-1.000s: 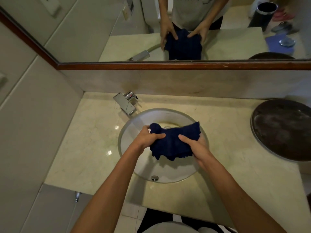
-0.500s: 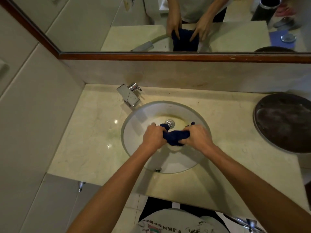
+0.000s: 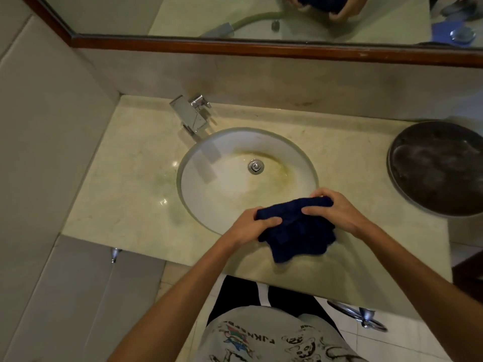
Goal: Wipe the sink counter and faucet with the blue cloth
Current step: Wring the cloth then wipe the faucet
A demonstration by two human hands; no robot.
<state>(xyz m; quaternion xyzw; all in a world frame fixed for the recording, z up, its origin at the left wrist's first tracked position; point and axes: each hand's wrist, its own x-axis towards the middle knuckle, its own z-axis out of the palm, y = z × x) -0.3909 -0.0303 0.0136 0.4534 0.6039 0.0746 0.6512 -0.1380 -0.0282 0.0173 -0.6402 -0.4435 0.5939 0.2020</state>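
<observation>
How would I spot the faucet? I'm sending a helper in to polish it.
Start at the round white sink basin set into the beige marble counter. Look to the basin's far-left rim, toward the wall under the mirror. The faucet stands there: a boxy, flat-sided chrome spout with a small lever behind it, the only upright metal fixture on the counter.

Polished, glossy pale stone for the tabletop (image 3: 125,194), with small highlights. Smooth white glazed ceramic for the sink (image 3: 209,194), stained yellow around a shiny metal drain (image 3: 256,166). Mirror-bright chromed metal on the faucet (image 3: 192,117). Soft, matt, napped dark blue cloth (image 3: 298,231). Varnished wood mirror frame (image 3: 261,49).
</observation>
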